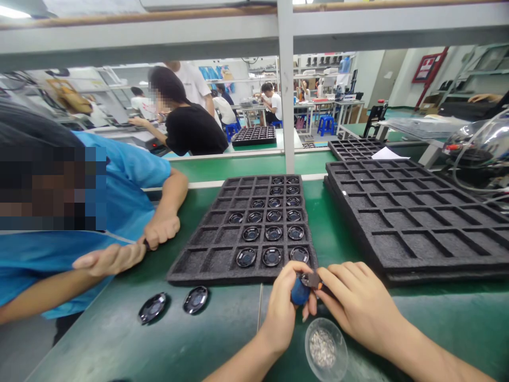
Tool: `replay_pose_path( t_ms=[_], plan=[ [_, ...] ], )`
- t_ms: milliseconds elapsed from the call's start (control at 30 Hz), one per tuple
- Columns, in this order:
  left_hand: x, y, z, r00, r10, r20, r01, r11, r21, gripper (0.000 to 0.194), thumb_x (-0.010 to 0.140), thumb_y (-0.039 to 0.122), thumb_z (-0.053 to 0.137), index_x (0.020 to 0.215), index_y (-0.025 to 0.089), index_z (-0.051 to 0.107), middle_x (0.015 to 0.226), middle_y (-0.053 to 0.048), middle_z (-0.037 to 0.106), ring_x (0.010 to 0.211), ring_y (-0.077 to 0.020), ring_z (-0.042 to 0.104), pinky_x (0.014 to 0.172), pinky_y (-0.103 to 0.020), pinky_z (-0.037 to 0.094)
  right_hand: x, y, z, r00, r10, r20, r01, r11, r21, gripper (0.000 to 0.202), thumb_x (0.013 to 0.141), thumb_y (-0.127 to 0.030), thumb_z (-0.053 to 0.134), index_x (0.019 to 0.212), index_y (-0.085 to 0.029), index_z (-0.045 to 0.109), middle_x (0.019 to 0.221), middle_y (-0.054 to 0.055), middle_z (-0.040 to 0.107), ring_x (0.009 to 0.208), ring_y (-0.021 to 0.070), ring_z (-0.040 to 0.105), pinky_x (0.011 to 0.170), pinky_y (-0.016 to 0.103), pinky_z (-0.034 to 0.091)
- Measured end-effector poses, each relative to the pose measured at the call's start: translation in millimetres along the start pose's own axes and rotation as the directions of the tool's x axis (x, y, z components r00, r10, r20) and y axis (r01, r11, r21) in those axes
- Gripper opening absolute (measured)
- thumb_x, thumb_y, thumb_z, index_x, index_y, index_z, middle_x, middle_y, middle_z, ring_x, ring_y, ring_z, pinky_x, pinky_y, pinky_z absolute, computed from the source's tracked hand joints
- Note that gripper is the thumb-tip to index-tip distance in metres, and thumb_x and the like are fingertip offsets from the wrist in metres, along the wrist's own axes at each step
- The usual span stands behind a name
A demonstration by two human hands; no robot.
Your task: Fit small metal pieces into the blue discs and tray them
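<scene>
Where the two hands meet at the near edge of the green work surface (222, 323), the left hand (283, 313) is closed around a short blue cylindrical tool handle (299, 293), with thumb and fingers wrapped over it. The right hand (356, 302) pinches a small dark, orange-tinged part (312, 279) at the upper end of that handle; its fingertips are pressed together on the part. The handle's long axis runs from lower left to upper right, and its upper end points toward the right hand. How the part sits on the handle cannot be determined.

Just below the hands stands a small clear round dish holding tiny silvery pieces (325, 348). Directly beyond the hands lies a black foam tray with square compartments (207, 249); its right-hand columns hold round black glossy discs (272, 257), one per compartment, while the left-hand compartments are bare. Two loose discs of the same kind (195, 300) lie on the surface to the left of the tray's near edge. A larger stack of black foam trays (413, 217) sits to the right, well apart from the hands.

At the left, a co-worker in a blue shirt (119, 191) grips a small dark object with both hands (159, 231) over the surface edge.
</scene>
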State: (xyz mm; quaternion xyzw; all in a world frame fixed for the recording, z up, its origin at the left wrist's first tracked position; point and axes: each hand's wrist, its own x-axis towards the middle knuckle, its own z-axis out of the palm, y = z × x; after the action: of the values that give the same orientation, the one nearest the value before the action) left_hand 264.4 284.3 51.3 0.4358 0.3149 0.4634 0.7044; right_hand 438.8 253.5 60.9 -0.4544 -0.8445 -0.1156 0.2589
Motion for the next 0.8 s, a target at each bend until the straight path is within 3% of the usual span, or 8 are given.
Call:
replay_pose_path(
  t_ms=[500,667,800],
  plan=[
    [-0.9,0.8,-1.8,1.000,0.005,0.005,-0.005,0.998,0.057,0.040,0.095,0.054,0.043,0.091,0.017,0.057,0.060,0.002,0.057,0.045,-0.0098,0.047,0.043,-0.020,0.033,-0.2,-2.8,0.8,1.000,0.003,-0.023,-0.003,1.000,-0.001,0.027,0.112,-0.028,0.034,0.115,-0.014,0.057,0.094,0.008,0.063,0.078,0.0227,0.051,0.072,0.037,0.030],
    [-2.6,0.5,3.4,0.997,-0.004,-0.073,0.014,0.991,0.131,0.041,0.097,0.055,0.043,0.088,0.017,0.057,0.059,0.002,0.056,0.046,-0.0079,0.044,0.047,-0.019,0.030,-2.2,-1.8,3.2,1.000,-0.010,-0.017,0.010,1.000,0.002,0.025,0.112,-0.027,0.036,0.114,-0.013,0.057,0.093,0.008,0.062,0.077,0.0225,0.051,0.071,0.036,0.031],
    [1.2,-1.5,7.0,0.994,0.006,-0.105,-0.002,0.999,0.042,0.041,0.093,0.056,0.049,0.083,0.017,0.055,0.065,0.000,0.061,0.043,-0.0065,0.043,0.045,-0.020,0.030,-3.1,-3.0,-1.0,1.000,-0.003,-0.012,0.004,0.998,0.067,0.022,0.111,-0.027,0.040,0.113,-0.014,0.058,0.093,0.008,0.064,0.077,0.0217,0.054,0.071,0.036,0.037]
  ],
)
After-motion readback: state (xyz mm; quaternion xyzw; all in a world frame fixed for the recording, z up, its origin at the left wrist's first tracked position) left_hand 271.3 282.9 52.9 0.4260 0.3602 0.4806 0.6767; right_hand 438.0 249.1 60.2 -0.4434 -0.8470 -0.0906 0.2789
